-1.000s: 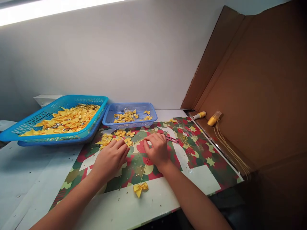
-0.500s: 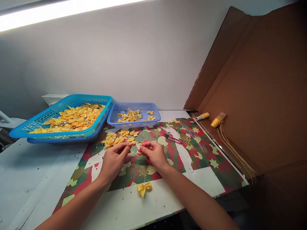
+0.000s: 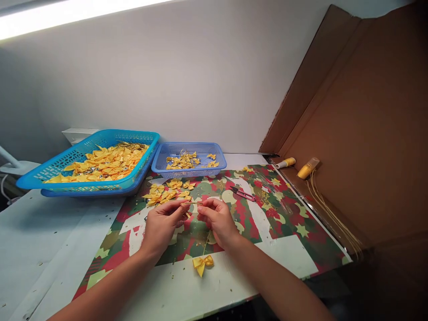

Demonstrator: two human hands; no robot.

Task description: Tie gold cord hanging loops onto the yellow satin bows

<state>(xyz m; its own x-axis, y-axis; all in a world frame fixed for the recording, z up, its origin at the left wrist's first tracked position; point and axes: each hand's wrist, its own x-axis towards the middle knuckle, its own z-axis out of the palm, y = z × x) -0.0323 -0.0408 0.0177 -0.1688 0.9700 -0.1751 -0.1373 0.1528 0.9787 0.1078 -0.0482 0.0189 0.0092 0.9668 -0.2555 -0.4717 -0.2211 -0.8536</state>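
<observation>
Between my two hands a short length of gold cord (image 3: 194,203) is stretched level above the table. My left hand (image 3: 165,221) pinches its left end, and a bit of gold cord pokes out below those fingertips. The right end is pinched by my right hand (image 3: 218,218). A yellow ribbon bow (image 3: 203,265) lies near the table's front edge, with a thin gold string running from it up toward my right hand. Just beyond my left hand lies a loose pile of yellow bows (image 3: 163,191).
A large blue basket (image 3: 90,189) heaped with yellow bows stands at the left. Behind the pile sits a smaller blue basket (image 3: 189,173) holding several bows. Pink thread snips (image 3: 243,193) lie right of centre. Two yellow-and-white cones (image 3: 286,162) and gold cords (image 3: 327,209) lie by the cardboard wall (image 3: 361,133).
The gold cord between my fingers, curved before, is now pulled straight. My hands have moved slightly apart, and the whole view has shifted a little.
</observation>
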